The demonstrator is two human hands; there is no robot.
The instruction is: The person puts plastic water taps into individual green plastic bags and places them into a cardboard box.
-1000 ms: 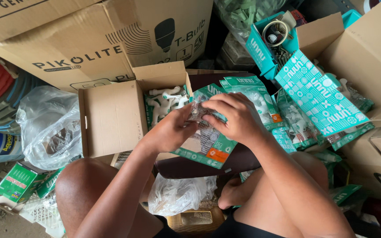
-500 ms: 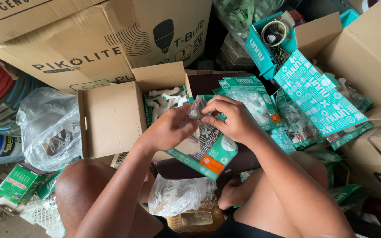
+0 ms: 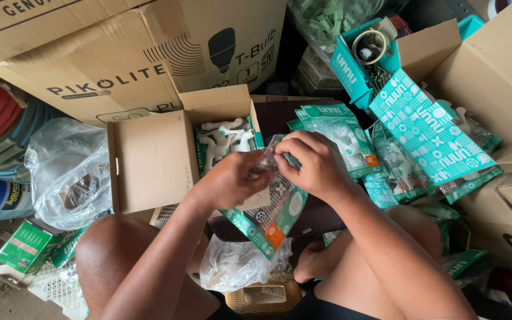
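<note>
Above the lap: both hands meet at one clear packet (image 3: 274,207) with a teal card.
Left hand (image 3: 229,181): grip pinching the packet's top edge, steadying it.
Right hand (image 3: 309,163): fingers pressed together on the same edge.
Small open carton (image 3: 155,160): just beside, holding white fittings (image 3: 223,139) within reach.

- In my left hand (image 3: 227,181) and right hand (image 3: 314,163) I pinch the top of a clear packet with a green card and orange corner (image 3: 274,216).
- A small open cardboard box (image 3: 155,160) sits just left of it, with white fittings inside.
- A big brown carton with black print (image 3: 120,53) stands behind.
- Teal packets with white patterns (image 3: 431,133) pile at the right.
- An open teal box (image 3: 357,65) sits above them.
- A green-and-red small box (image 3: 22,246) lies lower left.
</note>
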